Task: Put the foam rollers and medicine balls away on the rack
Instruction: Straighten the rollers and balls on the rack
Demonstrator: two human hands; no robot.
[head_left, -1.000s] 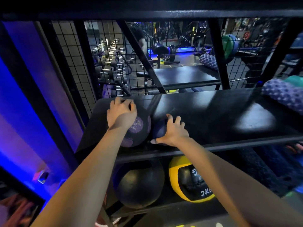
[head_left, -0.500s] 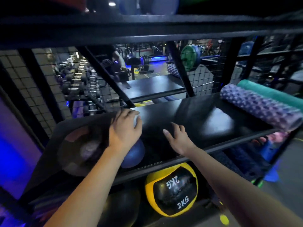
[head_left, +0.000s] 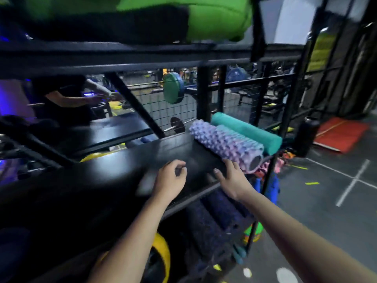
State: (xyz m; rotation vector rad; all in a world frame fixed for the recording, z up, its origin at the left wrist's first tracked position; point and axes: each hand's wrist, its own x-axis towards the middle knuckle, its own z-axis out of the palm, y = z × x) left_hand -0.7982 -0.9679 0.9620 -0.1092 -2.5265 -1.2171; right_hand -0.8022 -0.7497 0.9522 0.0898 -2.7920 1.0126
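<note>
Purple foam roller [head_left: 226, 142] lies at the right end of the shelf [head_left: 122, 170], against a teal roller [head_left: 246, 131]. It looks light and stiff (knobs aid grip), best held mid-length. The right hand [head_left: 231, 180] is beside its near end, fingers straight; the left hand [head_left: 171, 178] hovers loosely curled, empty.

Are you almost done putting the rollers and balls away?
The purple bumpy roller and teal roller lie side by side on the middle shelf, and a yellow medicine ball sits on the shelf below. Both hands are empty: the left hand hovers over the shelf, the right hand is by the purple roller's end. Nothing left to store shows clearly.
</note>
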